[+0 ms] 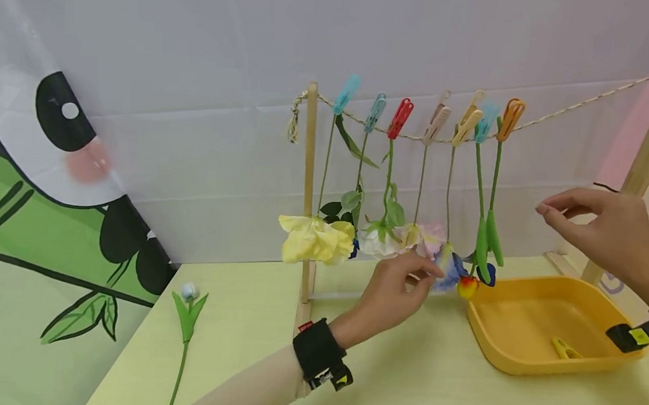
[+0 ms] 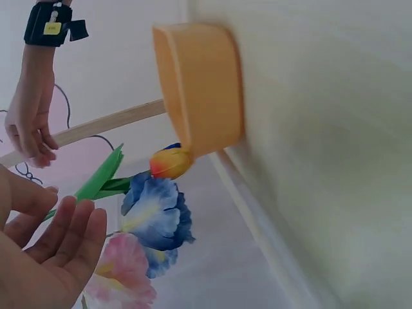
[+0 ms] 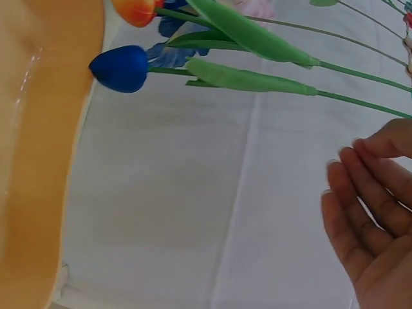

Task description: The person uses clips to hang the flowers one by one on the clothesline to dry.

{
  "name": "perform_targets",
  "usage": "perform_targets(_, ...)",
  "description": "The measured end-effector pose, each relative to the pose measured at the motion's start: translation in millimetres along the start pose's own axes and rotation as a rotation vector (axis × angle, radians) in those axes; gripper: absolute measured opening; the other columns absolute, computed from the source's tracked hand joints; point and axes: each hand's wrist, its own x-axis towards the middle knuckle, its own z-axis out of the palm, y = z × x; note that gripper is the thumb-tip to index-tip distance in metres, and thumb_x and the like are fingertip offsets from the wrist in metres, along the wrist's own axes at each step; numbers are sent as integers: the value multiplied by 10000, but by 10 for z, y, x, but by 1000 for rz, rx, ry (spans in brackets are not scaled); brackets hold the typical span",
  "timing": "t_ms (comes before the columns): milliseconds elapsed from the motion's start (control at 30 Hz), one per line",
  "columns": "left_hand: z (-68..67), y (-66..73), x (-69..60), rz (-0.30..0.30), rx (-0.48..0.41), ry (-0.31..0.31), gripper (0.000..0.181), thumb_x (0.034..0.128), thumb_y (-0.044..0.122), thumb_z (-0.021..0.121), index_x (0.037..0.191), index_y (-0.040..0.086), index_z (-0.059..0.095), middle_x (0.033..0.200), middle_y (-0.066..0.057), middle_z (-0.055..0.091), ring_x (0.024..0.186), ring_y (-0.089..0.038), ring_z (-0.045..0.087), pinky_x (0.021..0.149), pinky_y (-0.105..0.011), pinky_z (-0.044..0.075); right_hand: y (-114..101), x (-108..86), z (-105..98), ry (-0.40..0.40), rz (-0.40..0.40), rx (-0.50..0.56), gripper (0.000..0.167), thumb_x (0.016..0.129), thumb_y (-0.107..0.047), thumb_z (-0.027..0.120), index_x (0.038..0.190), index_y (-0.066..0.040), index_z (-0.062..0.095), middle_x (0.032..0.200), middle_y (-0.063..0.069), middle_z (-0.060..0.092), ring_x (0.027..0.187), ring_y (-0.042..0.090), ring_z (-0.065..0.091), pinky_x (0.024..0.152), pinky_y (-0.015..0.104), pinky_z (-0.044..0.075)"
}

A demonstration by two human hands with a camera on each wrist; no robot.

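Observation:
My left hand (image 1: 394, 290) hovers in front of the hanging flowers with loosely bent fingers and nothing in its grasp. Behind it are a pink flower (image 1: 432, 237) and a blue iris-like flower (image 1: 449, 269). My right hand (image 1: 609, 225) is raised to the right of the row, also holding nothing, its fingers relaxed. Closest to it hangs a blue tulip (image 3: 120, 69), held on the rope (image 1: 596, 97) by an orange clothespin (image 1: 511, 118). Beside that is a red-yellow tulip (image 1: 468, 287). A yellow flower (image 1: 316, 240) and a white flower (image 1: 377, 241) hang farther left.
An orange basin (image 1: 517, 365) stands at the right, with a yellow clothespin (image 1: 565, 348) inside. One pale blue tulip (image 1: 187, 319) lies on the table at left. Wooden posts (image 1: 309, 163) at both ends support the rope, before a white cloth backdrop.

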Motion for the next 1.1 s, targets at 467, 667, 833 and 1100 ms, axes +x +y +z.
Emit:
perform_targets(467, -578, -306, -848, -132, 28, -39, 217, 994, -23, 630, 1100, 129, 743, 1056, 15, 723, 929, -165, 703, 803, -240, 594, 451, -308, 243, -638, 57, -59, 69, 909, -126, 791, 962, -86, 772, 858, -46, 734, 728, 120, 651, 613, 199, 557)
perform_targets(667, -952, -488, -1262, -244, 106, -5, 245, 967, -44, 660, 1066, 164, 743, 1038, 7, 740, 886, -142, 713, 756, -271, 610, 551, -400, 290, -817, 87, -70, 146, 899, -189, 803, 950, -72, 733, 846, -54, 676, 735, 124, 583, 635, 215, 549)
perform_targets(833, -1182, -627, -1616, -315, 202, 35, 263, 950, -52, 683, 1064, 178, 739, 1041, 33, 733, 881, -131, 704, 742, -277, 603, 609, -512, 334, -904, 91, -103, 209, 875, -280, 822, 859, -104, 711, 783, -63, 631, 684, 120, 533, 597, 255, 520)
perform_targets(1100, -1531, -810, -1967, -322, 407, 146, 308, 896, -90, 716, 1033, 184, 753, 991, 65, 735, 829, -95, 698, 690, -284, 589, 662, -832, 395, -1032, 237, -56, 354, 857, -378, 830, 782, -100, 624, 640, -40, 512, 561, 121, 475, 518, 218, 381)
